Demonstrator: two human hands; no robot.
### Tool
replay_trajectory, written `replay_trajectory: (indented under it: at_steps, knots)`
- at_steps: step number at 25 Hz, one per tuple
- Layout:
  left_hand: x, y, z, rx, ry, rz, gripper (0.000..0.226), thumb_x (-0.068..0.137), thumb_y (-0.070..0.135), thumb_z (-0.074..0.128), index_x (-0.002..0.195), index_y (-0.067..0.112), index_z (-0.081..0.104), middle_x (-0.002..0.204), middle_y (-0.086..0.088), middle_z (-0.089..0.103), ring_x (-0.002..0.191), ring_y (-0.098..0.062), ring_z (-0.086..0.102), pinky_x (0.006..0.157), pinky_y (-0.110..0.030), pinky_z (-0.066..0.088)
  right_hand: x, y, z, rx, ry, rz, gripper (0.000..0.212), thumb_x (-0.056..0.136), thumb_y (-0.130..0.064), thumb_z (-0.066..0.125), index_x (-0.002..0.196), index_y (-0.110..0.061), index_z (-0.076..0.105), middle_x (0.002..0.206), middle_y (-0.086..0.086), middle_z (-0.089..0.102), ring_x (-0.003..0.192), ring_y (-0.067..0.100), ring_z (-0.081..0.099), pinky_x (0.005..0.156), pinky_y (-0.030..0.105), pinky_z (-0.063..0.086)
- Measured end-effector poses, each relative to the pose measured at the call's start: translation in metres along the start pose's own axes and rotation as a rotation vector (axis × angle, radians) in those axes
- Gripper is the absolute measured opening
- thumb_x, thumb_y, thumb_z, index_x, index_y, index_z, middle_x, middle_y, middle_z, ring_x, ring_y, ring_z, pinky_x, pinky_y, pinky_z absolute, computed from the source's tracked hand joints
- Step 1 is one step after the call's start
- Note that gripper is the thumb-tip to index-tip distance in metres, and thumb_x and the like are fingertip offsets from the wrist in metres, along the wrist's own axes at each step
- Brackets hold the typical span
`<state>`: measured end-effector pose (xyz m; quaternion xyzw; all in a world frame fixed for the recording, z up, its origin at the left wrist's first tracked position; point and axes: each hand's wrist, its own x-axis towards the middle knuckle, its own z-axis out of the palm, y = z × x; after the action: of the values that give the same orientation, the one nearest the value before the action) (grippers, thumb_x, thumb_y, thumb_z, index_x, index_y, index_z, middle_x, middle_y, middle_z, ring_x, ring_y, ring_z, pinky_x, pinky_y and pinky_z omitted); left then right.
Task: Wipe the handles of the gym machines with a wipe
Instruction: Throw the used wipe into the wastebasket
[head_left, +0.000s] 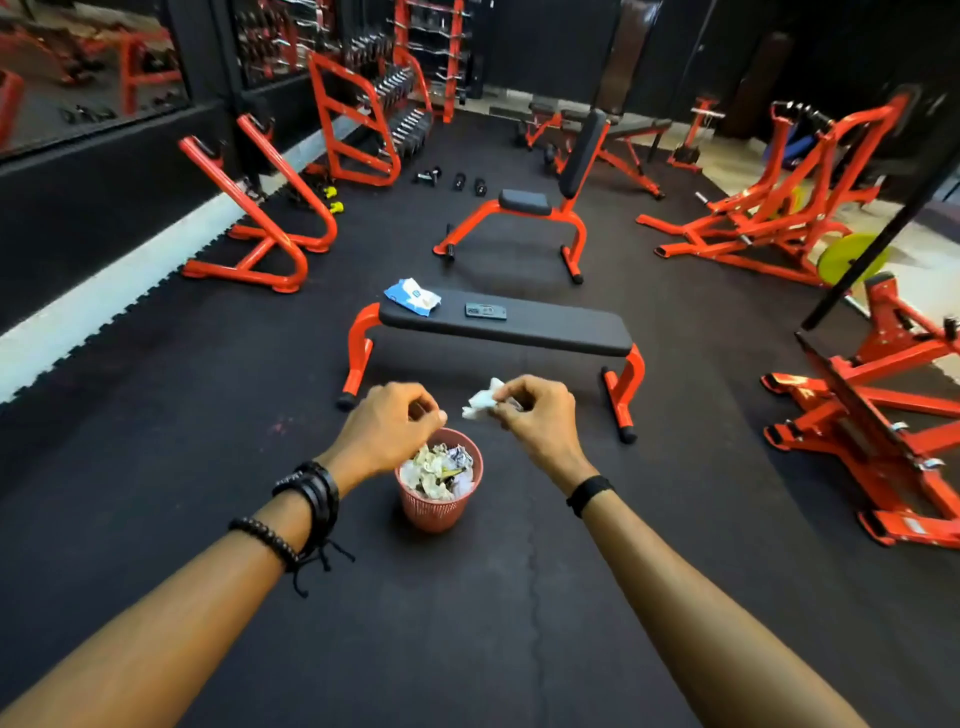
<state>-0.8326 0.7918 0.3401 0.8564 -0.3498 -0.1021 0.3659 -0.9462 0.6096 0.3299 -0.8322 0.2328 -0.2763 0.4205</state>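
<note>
Gym floor: right hand (537, 415) pinches wipe (480, 402) above bin (441, 512); left hand (392, 423) curled, empty.

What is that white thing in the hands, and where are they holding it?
The right hand pinches a crumpled wipe by its right end. The left hand holds nothing.

You see a dim, evenly lit gym; the black floor (156, 415) soaks up shadow. Wide-angle bending curves the far edges, the mirror (93, 62) far left glares softly, and distant racks blur.
</note>
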Motion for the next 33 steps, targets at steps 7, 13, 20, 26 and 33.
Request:
replay_trajectory:
  at_steps: [7,13,20,26,33]
  knots:
    - [0.124,-0.068,0.047,0.049,-0.154,-0.086,0.015,0.085,0.038,0.07,0.09,0.024,0.073,0.088,0.007,0.074,0.087,-0.015,0.069,0.082,-0.036,0.056,0.099,0.095,0.07,0.138,0.071,0.25,0.015,0.071,-0.023,0.072,0.085,-0.026,0.065,0.086,0.002,0.071,0.081,0.025,0.071,0.072,0.047,0.06]
    - [0.254,-0.104,0.055,0.146,-0.215,-0.155,0.015,0.089,0.034,0.069,0.092,0.02,0.073,0.09,0.002,0.074,0.089,-0.019,0.07,0.081,-0.034,0.055,0.246,0.15,0.075,-0.016,-0.037,0.284,0.012,0.074,-0.004,0.065,0.076,-0.012,0.074,0.068,-0.002,0.069,0.061,0.009,0.06,0.06,0.021,0.048]
    - [0.331,-0.155,0.077,0.122,-0.268,-0.303,0.011,0.088,0.036,0.07,0.083,0.026,0.071,0.086,0.006,0.072,0.087,-0.015,0.068,0.081,-0.035,0.055,0.287,0.193,0.133,-0.112,-0.248,0.38,0.011,0.076,0.002,0.067,0.082,-0.004,0.074,0.077,0.001,0.07,0.072,0.01,0.062,0.062,0.017,0.046]
    - [0.37,-0.189,0.084,0.132,-0.401,-0.299,0.013,0.088,0.037,0.069,0.081,0.025,0.07,0.085,0.006,0.071,0.086,-0.016,0.068,0.079,-0.036,0.056,0.288,0.217,0.154,-0.199,-0.36,0.508,0.011,0.08,-0.001,0.068,0.089,-0.003,0.073,0.089,0.009,0.074,0.076,0.011,0.065,0.054,0.005,0.042]
    - [0.396,-0.197,0.088,0.049,-0.428,-0.303,0.015,0.088,0.038,0.068,0.08,0.026,0.069,0.085,0.009,0.071,0.086,-0.015,0.068,0.082,-0.036,0.056,0.314,0.219,0.163,-0.302,-0.51,0.492,0.017,0.085,-0.004,0.064,0.099,-0.005,0.072,0.092,0.012,0.073,0.086,0.021,0.068,0.078,0.032,0.057]
